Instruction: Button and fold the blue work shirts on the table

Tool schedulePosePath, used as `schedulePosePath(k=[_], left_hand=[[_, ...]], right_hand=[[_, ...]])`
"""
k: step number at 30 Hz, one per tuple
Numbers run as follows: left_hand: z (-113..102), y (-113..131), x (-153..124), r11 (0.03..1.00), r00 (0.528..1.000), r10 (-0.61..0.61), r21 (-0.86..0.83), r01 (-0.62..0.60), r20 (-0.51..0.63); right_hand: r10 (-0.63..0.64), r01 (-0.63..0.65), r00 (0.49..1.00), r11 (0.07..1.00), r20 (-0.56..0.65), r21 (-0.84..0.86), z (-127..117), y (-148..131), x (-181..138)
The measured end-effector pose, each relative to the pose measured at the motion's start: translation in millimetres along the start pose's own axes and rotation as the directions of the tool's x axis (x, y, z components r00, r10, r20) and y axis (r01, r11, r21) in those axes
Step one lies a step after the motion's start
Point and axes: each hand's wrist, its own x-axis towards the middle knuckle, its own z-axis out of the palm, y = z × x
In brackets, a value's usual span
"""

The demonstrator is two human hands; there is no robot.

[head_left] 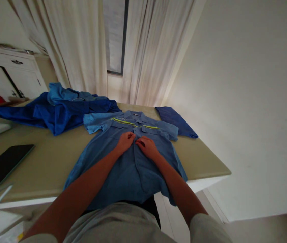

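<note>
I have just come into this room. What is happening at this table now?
A person's left hand and right hand are together at the middle front of a blue short-sleeved shirt, below its yellow stripe. The shirt lies front up on the table, collar away from the person, its hem over the near edge. What the fingertips hold is too small to tell. Other blue garments lie heaped at the far left.

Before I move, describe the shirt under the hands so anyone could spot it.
Find the tan table before the curtains. At its near edge lies a blue shirt, the left hand and right hand at its button front. Unlike the crumpled blue pile to its left and the plain dark blue cloth to its right, it lies spread out, a yellow stripe across its chest.
</note>
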Motion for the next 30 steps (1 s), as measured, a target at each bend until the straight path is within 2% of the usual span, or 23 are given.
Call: schedulePosePath(k=[9,13,17,19,21,22,24,27,30], left_hand=[[-2,6,-4,0.987,1.000,0.000,-0.163,0.000,0.003],[-4,11,-6,0.971,0.999,-0.035,-0.238,0.035,0.003],[-5,12,-3,0.974,0.999,-0.042,-0.219,0.048,0.033],[-6,10,-2,0.988,0.998,-0.011,-0.151,0.020,0.063],[-8,7,-4,0.997,0.991,0.075,0.021,-0.078,0.114],[-8,6,-6,0.979,0.979,0.127,0.140,-0.150,0.159],[-8,3,-14,0.881,0.938,0.197,0.368,-0.297,0.285],[-6,3,-22,0.725,0.888,0.155,0.561,-0.400,0.433],[-3,5,-17,0.656,0.882,0.079,0.642,-0.396,0.464]], right_hand=[[-0.023,0.022,0.999,1.000,0.029,0.013,-4,0,2],[0.052,-0.050,0.993,0.999,-0.109,0.020,-1,-1,1],[0.125,-0.114,0.969,0.992,-0.211,0.061,2,3,2],[0.149,-0.130,0.966,0.986,-0.210,0.103,2,6,4],[0.177,-0.146,0.958,0.978,-0.225,0.145,2,9,5],[0.192,-0.156,0.952,0.974,-0.239,0.163,1,11,5],[0.216,-0.168,0.938,0.967,-0.272,0.189,1,13,5],[0.217,-0.155,0.935,0.961,-0.281,0.229,0,15,6],[0.175,-0.121,0.963,0.961,-0.206,0.248,-9,10,8]])
